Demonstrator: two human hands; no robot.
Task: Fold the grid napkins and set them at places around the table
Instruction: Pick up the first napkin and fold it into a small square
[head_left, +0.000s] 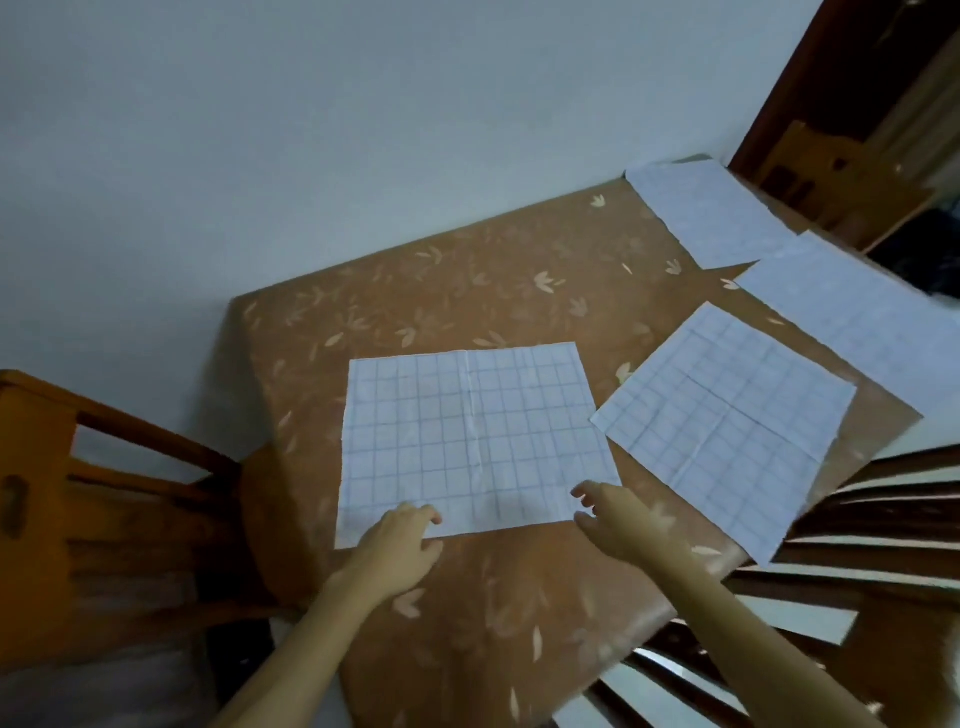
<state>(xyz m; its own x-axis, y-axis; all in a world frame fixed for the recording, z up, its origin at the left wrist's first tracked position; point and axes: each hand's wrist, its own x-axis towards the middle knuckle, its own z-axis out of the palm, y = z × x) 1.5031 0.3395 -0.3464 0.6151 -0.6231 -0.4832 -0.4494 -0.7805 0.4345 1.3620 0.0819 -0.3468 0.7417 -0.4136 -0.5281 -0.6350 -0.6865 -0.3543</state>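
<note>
On the leaf-patterned brown tablecloth (467, 291), the left hand (400, 535) pinches the near edge of a creased square napkin (467, 436); the right hand (618, 519) is loose-fingered beside its corner.

Four napkins lie flat on the surface (467, 291): the near napkin (475, 436) toward its left end, a second napkin (727, 421) just right of it, a third napkin (857, 332) farther right and behind, a fourth napkin (711, 213) farthest behind-right. Left hand (400, 535) at the near napkin's front edge, right hand (613, 514) at its front right corner. One chair (104, 493) stands left of the near napkin, another chair (857, 519) front-right of it.
</note>
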